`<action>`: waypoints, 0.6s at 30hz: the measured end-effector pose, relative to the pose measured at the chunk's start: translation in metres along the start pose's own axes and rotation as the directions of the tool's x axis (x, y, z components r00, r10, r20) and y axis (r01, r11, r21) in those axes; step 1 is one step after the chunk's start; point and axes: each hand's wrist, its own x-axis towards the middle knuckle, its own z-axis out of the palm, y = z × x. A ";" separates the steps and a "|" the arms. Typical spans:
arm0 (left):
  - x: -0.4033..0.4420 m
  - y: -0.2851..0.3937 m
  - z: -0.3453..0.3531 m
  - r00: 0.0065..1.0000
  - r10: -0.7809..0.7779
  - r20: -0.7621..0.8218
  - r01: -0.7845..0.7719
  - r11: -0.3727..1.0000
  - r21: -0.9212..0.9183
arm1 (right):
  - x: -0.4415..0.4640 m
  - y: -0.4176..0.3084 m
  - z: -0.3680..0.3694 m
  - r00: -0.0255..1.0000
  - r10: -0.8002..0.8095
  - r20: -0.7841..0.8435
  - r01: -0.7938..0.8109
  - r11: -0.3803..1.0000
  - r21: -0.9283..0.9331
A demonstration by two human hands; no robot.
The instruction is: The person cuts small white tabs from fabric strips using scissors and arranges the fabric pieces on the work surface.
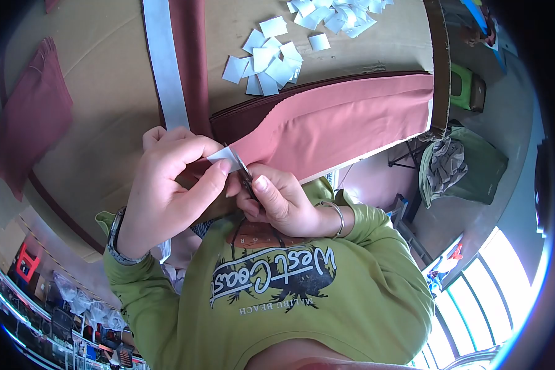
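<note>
Near the frame's middle, the left hand (171, 184) pinches a small flat white piece (224, 156), while the right hand (285, 200) holds dark metal scissors (245, 175), partly hidden by its grip.

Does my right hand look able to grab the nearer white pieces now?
Probably not immediately: the right hand holds a dark cutting tool, though seemingly just fabric lies between it and those white pieces.

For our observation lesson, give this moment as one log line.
left hand: pinches white piece; right hand: holds scissors, at piece's edge; table: white squares, pink fabric
</note>
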 end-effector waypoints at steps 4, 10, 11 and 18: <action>-0.002 0.001 -0.001 0.999 0.020 -0.026 -0.020 1.000 0.019 | 0.000 -0.001 -0.001 1.000 0.011 0.009 -0.010 0.996 -0.092; 0.003 0.013 -0.007 0.986 0.167 0.011 -0.167 0.972 0.168 | 0.004 -0.012 0.000 0.990 -0.141 0.004 0.141 0.988 -0.056; 0.005 0.017 -0.008 0.979 0.204 0.014 -0.202 0.959 0.200 | 0.007 -0.015 0.002 0.983 -0.184 -0.002 0.182 0.974 -0.134; 0.023 0.037 -0.015 0.967 0.254 0.022 -0.254 0.954 0.157 | 0.009 -0.038 -0.003 0.999 -0.038 0.010 0.037 0.999 0.009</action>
